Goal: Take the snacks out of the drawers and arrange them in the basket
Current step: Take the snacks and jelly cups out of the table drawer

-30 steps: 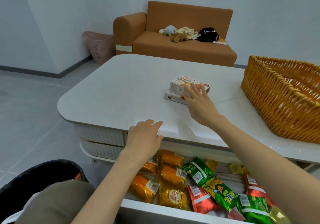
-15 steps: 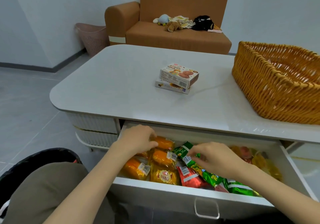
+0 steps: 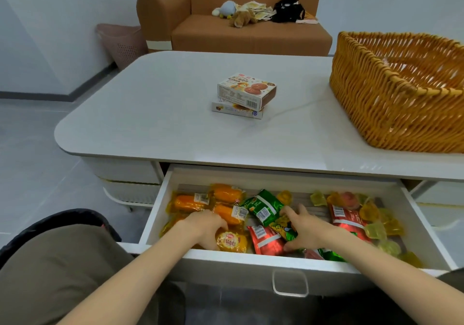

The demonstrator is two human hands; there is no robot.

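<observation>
The white drawer (image 3: 281, 260) under the table stands pulled out, filled with snacks. My left hand (image 3: 204, 227) curls around a yellow bread packet (image 3: 232, 242) at the drawer's front left, among several orange bread packets (image 3: 192, 203). My right hand (image 3: 305, 227) grips a green snack bag (image 3: 282, 227) in the middle, beside a red bag (image 3: 266, 240). Another green bag (image 3: 263, 205) lies behind it. Yellow jelly cups (image 3: 375, 230) and a red bag (image 3: 347, 218) fill the right side. The wicker basket (image 3: 376, 94) sits on the table's right. Two cookie boxes (image 3: 247, 91) are stacked mid-table.
The white table (image 3: 150, 114) spans the view above the drawer. A brown sofa (image 3: 238, 31) with plush toys stands behind it, and a pink laundry bin (image 3: 123, 43) is by the wall. A black bin (image 3: 75, 218) sits by my left knee.
My right hand left the cookie boxes on the table and dropped into the drawer. My left hand moved from the table edge down onto the bread packets. The drawer shows pulled further out.
</observation>
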